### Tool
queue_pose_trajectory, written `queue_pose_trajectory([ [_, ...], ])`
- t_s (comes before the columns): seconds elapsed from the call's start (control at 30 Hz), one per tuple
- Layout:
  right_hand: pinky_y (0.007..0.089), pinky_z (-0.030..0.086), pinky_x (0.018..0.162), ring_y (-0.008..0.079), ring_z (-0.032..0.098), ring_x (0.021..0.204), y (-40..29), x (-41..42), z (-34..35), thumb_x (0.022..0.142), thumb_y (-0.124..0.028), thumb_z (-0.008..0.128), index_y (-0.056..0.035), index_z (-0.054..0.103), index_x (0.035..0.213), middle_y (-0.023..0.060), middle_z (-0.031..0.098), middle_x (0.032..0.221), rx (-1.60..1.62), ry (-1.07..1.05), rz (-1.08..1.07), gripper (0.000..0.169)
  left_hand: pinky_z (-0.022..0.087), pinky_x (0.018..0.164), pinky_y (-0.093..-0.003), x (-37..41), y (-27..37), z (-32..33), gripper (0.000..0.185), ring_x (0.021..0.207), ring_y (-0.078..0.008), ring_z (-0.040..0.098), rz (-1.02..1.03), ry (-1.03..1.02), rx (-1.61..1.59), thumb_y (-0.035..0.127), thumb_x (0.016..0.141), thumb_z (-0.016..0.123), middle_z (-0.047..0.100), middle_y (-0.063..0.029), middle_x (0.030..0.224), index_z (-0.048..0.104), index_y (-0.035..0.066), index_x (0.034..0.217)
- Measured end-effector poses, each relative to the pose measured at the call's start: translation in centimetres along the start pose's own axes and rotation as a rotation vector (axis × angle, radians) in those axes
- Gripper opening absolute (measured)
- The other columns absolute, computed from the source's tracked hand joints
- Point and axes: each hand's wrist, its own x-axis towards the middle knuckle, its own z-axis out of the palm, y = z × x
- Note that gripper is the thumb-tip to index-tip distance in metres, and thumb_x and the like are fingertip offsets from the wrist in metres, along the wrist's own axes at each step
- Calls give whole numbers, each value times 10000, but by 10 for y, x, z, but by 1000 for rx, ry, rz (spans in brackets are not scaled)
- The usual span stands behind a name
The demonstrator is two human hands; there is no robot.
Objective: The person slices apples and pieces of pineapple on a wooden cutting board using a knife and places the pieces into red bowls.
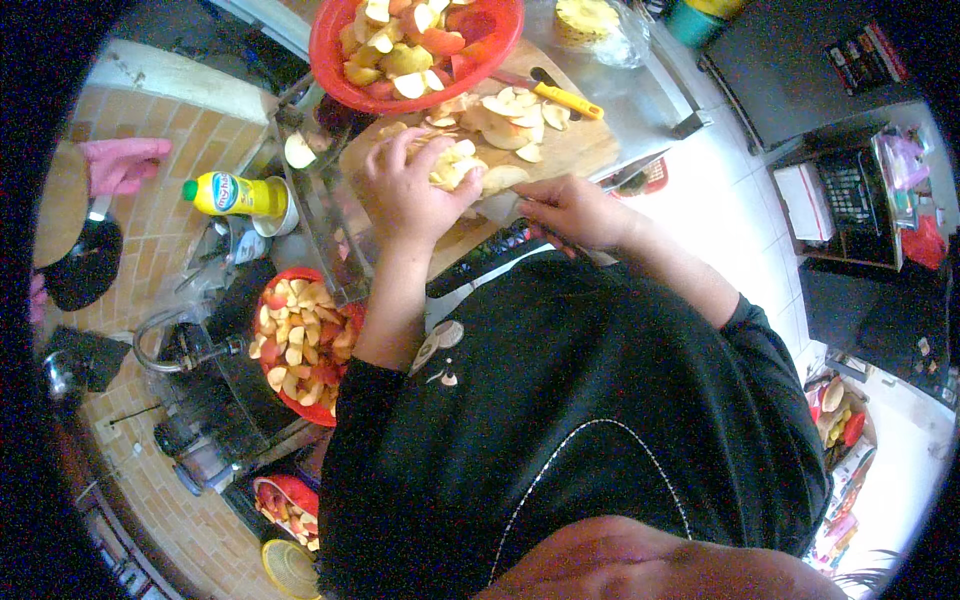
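Observation:
Several pale cut apple pieces (454,163) are gripped in my left hand (409,180) over the wooden cutting board (592,146). My right hand (581,212) is closed at the board's near right edge, around what looks like a knife handle; the blade is hard to make out. One apple slice (504,178) lies between the two hands. Beyond them is a pile of apple slices (510,116), beside a yellow-handled knife (566,97) lying on the board. A red plastic bowl (324,52) of apple chunks stands at the far side, partly over the board.
Left of me, another red bowl (262,375) holds cut apples near the sink faucet (150,337). A yellow dish-soap bottle (238,193) stands by the brick-patterned wall. Peeled pineapple (586,21) in plastic sits at the counter's far right. Pink gloves (127,161) hang at left.

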Motion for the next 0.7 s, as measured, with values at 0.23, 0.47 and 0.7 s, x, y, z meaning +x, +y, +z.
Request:
queue_pose_trajectory([
  [0.23,216,416,419,50,501,491,-46,-8,3,1009,-216,476,-57,564,1254,-6,567,689,59,39,-16,305,347,970,-480,35,-8,-40,416,1088,-306,483,135,114,-17,413,624,778,544,-71,1102,677,176,950],
  [0.47,202,406,413,44,497,490,-93,-54,-35,998,-234,513,-34,540,1315,-14,570,702,74,333,-46,376,415,865,-459,125,29,-46,425,988,-267,584,407,248,-23,454,657,770,624,-58,991,678,189,976],
  [0.7,165,382,396,22,470,498,-74,-136,-101,986,-203,527,-3,511,1326,-14,560,732,109,633,-62,395,387,907,-451,180,153,-2,371,981,-320,517,418,308,-338,348,596,781,577,-92,954,685,132,882],
])
